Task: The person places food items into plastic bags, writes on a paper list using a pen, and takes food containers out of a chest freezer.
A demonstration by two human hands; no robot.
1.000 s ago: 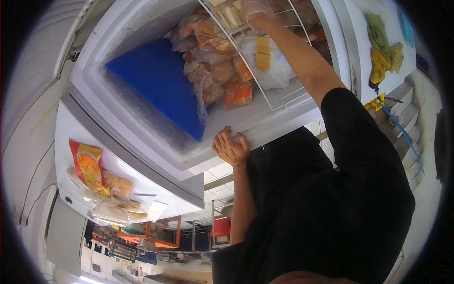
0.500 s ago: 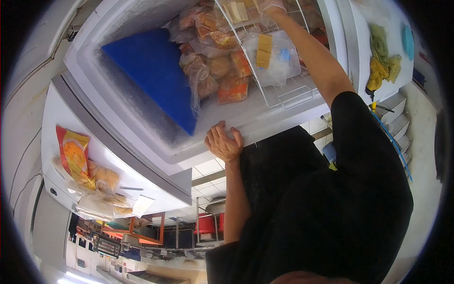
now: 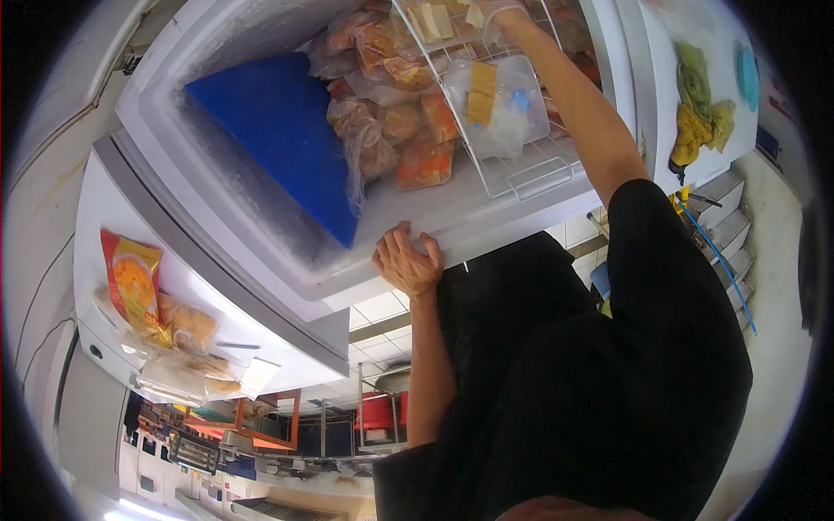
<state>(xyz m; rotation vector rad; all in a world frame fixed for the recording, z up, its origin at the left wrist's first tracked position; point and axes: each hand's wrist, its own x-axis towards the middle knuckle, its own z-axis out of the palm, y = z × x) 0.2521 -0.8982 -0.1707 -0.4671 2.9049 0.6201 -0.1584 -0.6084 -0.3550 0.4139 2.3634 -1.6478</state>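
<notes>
My left hand (image 3: 408, 262) rests on the front rim of a chest freezer (image 3: 434, 227), fingers bent over the edge and apart, with nothing in them. At the top of the view, my right hand (image 3: 504, 16) is inside a clear plastic bag over a white wire basket (image 3: 543, 180); its fingers are hidden by the plastic and the frame edge. A clear package with a tan label (image 3: 482, 93) lies in the basket near my right wrist. Frozen food bags (image 3: 382, 56), an orange-red pack (image 3: 425, 162) and a blue panel (image 3: 278, 139) are inside the freezer.
On the white lid at left lie a red and gold food bag (image 3: 134, 282), other plastic bags, a pen (image 3: 238, 346) and a white paper (image 3: 260, 377). Green and yellow cloths (image 3: 693, 130) and a teal dish (image 3: 747, 76) lie at right.
The whole view has shifted slightly left and up. My right hand has moved a little over the basket, within the plastic. My left hand stays on the rim.
</notes>
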